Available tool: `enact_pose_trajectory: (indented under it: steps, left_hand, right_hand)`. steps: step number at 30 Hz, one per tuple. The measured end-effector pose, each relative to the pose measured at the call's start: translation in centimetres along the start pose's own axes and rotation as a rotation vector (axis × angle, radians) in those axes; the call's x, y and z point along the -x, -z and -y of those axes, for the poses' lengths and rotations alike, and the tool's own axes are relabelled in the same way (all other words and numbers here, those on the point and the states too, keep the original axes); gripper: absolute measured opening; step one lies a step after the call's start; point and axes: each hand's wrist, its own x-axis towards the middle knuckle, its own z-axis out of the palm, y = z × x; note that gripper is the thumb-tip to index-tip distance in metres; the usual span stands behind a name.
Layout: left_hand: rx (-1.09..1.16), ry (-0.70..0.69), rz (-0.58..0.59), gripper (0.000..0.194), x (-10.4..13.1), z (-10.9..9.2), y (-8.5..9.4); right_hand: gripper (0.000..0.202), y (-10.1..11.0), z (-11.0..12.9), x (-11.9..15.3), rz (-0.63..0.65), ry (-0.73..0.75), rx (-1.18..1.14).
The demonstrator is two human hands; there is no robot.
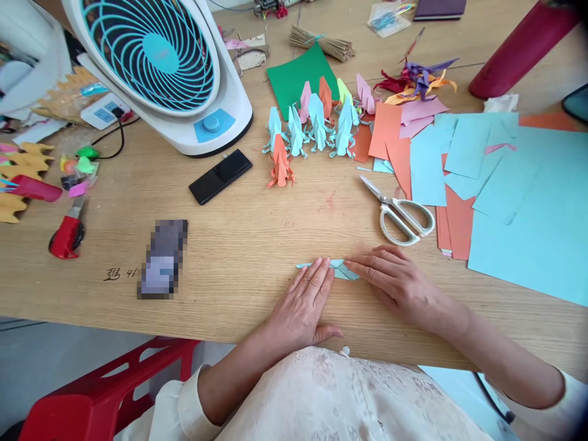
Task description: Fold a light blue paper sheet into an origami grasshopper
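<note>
A small folded light blue paper (344,270) lies flat on the wooden table near its front edge. My left hand (307,298) lies over the paper's left part, fingers stretched out and thumb apart, with a thin blue tip showing beyond the fingers. At the paper's right end rests my right hand (400,283), its fingers stretched out and lying on the paper. The undersides of both hands are hidden. White-handled scissors (399,211) lie just beyond my right hand. Several folded paper figures (316,125), blue, orange, pink and green, stand further back.
Blue sheets (533,226) and orange pieces (459,223) cover the right side. A white fan (184,131), a black phone (220,176) and a pixelated device (163,260) are at left. A dark red cylinder (519,52) stands back right; a red-handled cutter (67,236) lies far left.
</note>
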Motion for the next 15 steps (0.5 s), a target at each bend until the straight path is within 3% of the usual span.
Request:
enact_pose_trajectory:
  steps: [8,15]
  left_hand:
    - [0.099,-0.150,0.065,0.091,-0.6,3.0,2.1]
    - [0.066,-0.114,0.035,0.102,-0.9,2.6,1.7]
  right_hand:
    - [0.048,0.0,1.3,0.9,0.002,-0.021,-0.040]
    - [0.046,-0.1,1.5,0.6,0.016,-0.012,-0.013]
